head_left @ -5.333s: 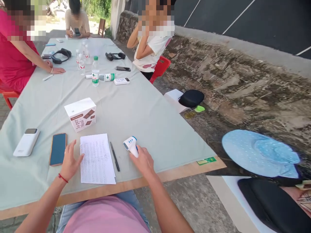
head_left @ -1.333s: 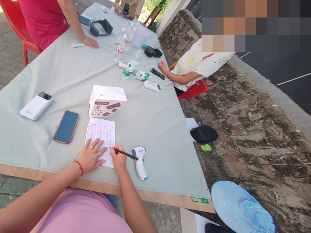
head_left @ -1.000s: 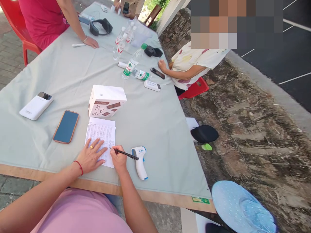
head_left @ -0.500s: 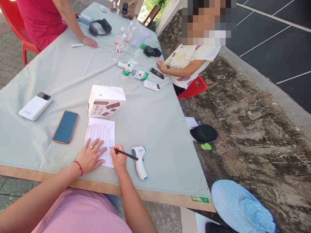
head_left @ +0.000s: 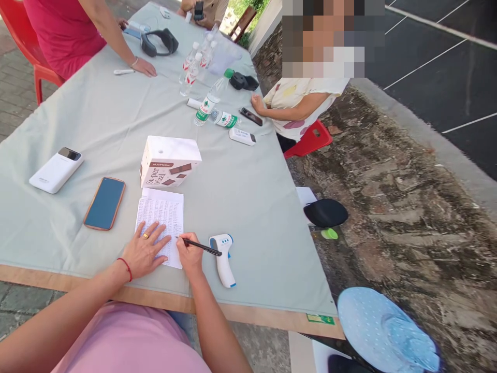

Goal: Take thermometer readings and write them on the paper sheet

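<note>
A sheet of paper covered in small handwriting lies on the cloth-covered table. My left hand rests flat on it, fingers spread, a ring and a red cord on it. In my right hand is a black pen, its tip touching the paper's right side. Just right of that hand lies a white and blue infrared thermometer. A white and brown box stands at the paper's far edge. Left of the paper is a phone in an orange-brown case.
A white power bank lies at the left. Farther back are several water bottles, a black headset and another person's hand. A seated person is at the right edge. A light blue hat sits beside the near right corner.
My hands, the pen and the paper look almost unmoved. At the far end, a person's hand that held a small white item has shifted back. The seated person's head has moved slightly left.
</note>
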`<state>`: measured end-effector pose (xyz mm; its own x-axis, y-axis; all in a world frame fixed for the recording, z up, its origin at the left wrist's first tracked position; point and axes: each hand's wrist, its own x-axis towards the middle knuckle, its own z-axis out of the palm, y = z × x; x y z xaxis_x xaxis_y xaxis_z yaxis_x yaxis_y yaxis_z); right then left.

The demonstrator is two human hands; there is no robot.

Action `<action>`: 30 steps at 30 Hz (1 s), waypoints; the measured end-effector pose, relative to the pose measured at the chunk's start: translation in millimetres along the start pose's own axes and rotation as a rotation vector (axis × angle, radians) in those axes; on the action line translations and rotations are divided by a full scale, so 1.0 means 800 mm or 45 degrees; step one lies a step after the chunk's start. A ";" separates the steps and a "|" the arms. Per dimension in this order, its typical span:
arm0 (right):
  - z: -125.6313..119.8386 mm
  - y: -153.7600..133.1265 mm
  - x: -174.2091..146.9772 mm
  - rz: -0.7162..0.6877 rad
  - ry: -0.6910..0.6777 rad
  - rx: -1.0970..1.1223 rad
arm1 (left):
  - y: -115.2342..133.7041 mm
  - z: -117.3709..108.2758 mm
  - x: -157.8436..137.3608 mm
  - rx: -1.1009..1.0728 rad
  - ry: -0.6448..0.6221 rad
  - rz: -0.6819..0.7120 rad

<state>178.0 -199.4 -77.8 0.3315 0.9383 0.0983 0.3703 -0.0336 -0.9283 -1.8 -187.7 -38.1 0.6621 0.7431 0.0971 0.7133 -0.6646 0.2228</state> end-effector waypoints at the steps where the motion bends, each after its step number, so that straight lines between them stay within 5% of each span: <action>1: 0.000 0.000 0.000 -0.001 0.003 0.000 | 0.000 0.000 0.000 -0.001 -0.003 -0.002; 30: 0.000 0.000 -0.001 0.003 0.072 -0.039 | -0.001 0.002 0.000 -0.001 0.010 -0.001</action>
<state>177.9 -199.8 -78.3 0.3805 0.9174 0.1167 0.3958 -0.0475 -0.9171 -2.3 -187.1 -39.8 0.6598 0.7441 0.1047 0.7135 -0.6640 0.2235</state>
